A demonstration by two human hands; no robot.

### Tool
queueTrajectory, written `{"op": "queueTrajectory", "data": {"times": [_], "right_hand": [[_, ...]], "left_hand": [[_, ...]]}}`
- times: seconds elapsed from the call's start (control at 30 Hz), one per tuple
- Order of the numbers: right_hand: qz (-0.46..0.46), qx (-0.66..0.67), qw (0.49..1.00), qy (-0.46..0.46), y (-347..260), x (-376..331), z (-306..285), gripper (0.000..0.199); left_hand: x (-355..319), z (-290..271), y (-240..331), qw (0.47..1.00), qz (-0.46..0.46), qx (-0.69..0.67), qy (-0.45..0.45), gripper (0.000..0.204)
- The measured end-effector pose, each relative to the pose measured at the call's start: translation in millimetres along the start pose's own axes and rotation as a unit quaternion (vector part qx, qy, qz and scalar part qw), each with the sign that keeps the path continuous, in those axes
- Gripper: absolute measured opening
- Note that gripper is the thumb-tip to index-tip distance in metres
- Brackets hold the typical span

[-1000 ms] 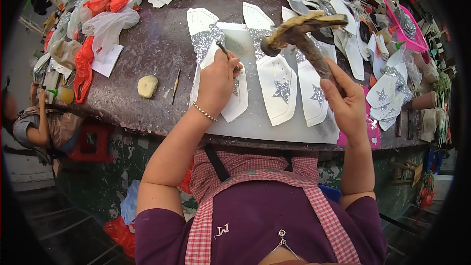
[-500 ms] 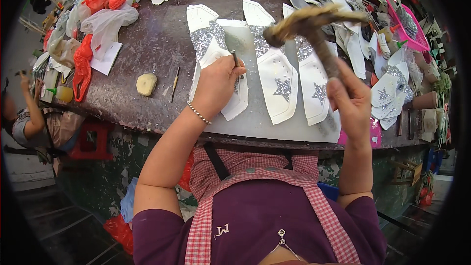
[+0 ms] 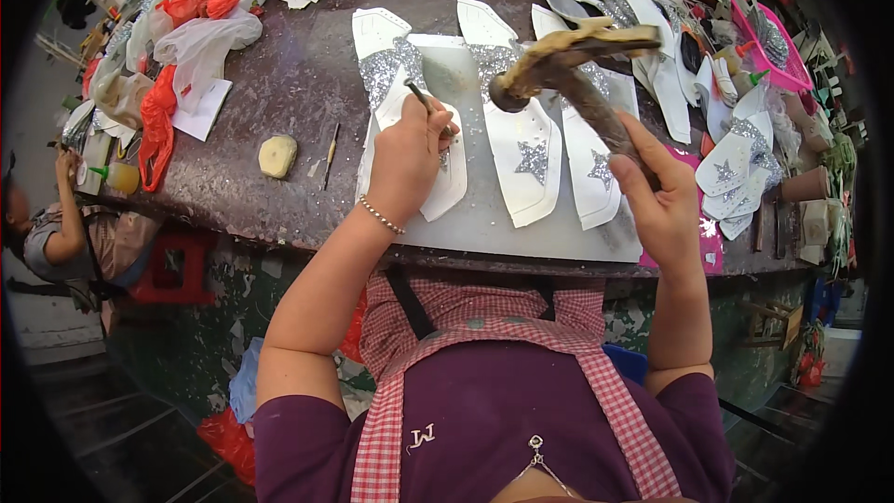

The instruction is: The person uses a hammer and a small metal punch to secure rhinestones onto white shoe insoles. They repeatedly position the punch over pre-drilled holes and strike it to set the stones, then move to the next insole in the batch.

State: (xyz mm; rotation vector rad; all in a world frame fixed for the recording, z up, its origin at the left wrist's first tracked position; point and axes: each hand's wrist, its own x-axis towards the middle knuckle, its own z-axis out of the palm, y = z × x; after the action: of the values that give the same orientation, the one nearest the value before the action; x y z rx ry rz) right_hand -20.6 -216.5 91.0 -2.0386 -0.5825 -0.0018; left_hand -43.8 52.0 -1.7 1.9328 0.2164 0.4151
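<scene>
My left hand (image 3: 410, 154) grips a slim metal punch (image 3: 419, 96) over the leftmost white shoe upper piece (image 3: 453, 188), which has a silver glitter band and is partly hidden under my hand. In my right hand (image 3: 663, 200) is a hammer (image 3: 591, 98) with a worn wooden handle, raised above the pieces. Two more white pieces lie side by side to the right: a middle one (image 3: 517, 140) and a right one (image 3: 589, 200), each with a glitter star. Beneath all three is a pale cutting board (image 3: 521, 240).
A round cream-coloured block (image 3: 277, 157) and a thin wood-handled tool (image 3: 331, 156) lie left of the board. Plastic bags (image 3: 207, 42) heap at the far left. Stacked star pieces (image 3: 731, 172) and a pink basket (image 3: 778, 42) stand right. Another person (image 3: 70, 233) works at left.
The punch has tipped so its top points more to the left, and my left hand has shifted slightly. The hammer has moved a little left and nearer to me.
</scene>
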Motion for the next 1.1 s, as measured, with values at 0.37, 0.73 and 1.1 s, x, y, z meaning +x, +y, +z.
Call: {"op": "queueTrajectory", "data": {"times": [0.37,0.73,1.1], "right_hand": [[0.042,0.057,0.997,0.003,9,-15,2,0.042],[-0.129,0.165,0.978,0.017,-22,5,4,0.038],[0.046,0.046,0.998,-0.011,10,-17,0,0.043]], "left_hand": [[-5,-13,1,0.987,0.075,0.126,-0.064,0.018],[-12,-6,5,0.957,0.22,0.184,-0.046,0.017],[-24,-13,-3,0.993,0.058,0.091,-0.04,0.022]]}}
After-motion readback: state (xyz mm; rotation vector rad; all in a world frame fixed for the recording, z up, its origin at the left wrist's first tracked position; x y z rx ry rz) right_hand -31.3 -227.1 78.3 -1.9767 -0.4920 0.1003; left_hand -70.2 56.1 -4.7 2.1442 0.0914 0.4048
